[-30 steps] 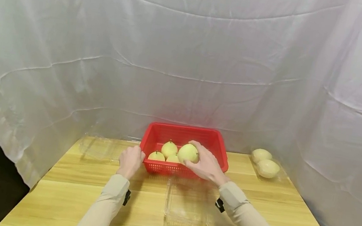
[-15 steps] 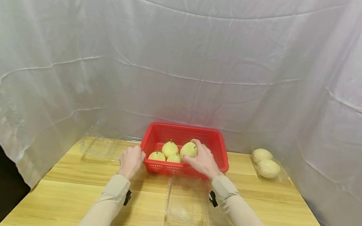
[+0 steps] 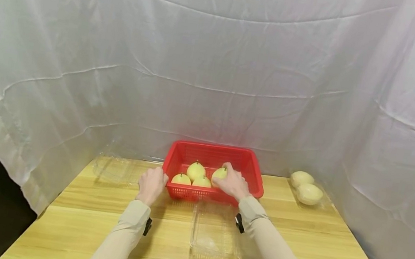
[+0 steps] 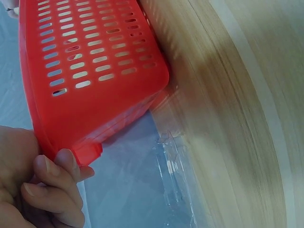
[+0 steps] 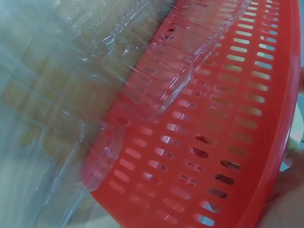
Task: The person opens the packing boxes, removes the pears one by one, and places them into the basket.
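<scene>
A red plastic basket (image 3: 203, 197) with slotted sides stands at the back of the table. My left hand (image 3: 152, 184) grips its left front corner; in the left wrist view the curled fingers (image 4: 59, 178) hook the rim. My right hand (image 3: 232, 183) reaches over the front wall and holds a yellow-green pear (image 3: 218, 174) inside the basket, fingers over its far side. Beside it lie more pears: one (image 3: 196, 171) behind, one (image 3: 181, 179) at left and one (image 3: 202, 181) near the front wall. In the right wrist view the basket wall hides the held pear.
An opened clear plastic clamshell box (image 3: 213, 233) lies before the basket, under the right forearm. Another clear box (image 3: 114, 169) is at the back left. Two pale oval fruits (image 3: 309, 194) sit in clear packaging at the back right. Grey-white curtain (image 3: 218, 59) surrounds the table.
My right hand has moved forward and down into the basket with the pear, from over the front rim to the right of the other pears. My left hand keeps its grip on the corner.
</scene>
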### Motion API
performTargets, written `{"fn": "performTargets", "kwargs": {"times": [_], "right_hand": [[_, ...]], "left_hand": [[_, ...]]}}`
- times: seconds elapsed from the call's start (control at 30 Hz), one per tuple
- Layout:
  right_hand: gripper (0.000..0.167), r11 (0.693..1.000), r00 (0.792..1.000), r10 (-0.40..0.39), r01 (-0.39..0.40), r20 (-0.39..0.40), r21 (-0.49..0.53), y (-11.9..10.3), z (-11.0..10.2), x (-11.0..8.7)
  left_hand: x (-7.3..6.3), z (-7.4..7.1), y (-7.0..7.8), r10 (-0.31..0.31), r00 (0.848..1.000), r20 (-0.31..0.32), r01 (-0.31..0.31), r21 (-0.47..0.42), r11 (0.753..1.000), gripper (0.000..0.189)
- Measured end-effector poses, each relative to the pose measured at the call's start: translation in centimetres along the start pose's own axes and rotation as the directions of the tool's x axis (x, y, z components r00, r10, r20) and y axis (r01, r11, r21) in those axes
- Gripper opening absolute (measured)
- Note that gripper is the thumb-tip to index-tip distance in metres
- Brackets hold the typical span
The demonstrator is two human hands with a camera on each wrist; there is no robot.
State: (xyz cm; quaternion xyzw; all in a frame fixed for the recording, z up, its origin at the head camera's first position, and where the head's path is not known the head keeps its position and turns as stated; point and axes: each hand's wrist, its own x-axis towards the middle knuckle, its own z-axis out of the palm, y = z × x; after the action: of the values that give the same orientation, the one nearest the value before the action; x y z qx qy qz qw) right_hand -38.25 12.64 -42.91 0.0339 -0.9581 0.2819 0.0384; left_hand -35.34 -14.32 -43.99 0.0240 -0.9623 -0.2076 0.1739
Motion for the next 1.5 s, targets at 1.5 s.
{"fn": "performTargets", "kwargs": {"times": [1.5], "right_hand": [[0.050, 0.997, 0.954, -0.018, 0.038, 0.301, -0.061, 1.3, -0.2, 1.8]], "left_hand": [[0.1, 0.0, 0.1, -0.010, 1.000, 0.002, 0.010, 0.042, 0.999, 0.023]]}}
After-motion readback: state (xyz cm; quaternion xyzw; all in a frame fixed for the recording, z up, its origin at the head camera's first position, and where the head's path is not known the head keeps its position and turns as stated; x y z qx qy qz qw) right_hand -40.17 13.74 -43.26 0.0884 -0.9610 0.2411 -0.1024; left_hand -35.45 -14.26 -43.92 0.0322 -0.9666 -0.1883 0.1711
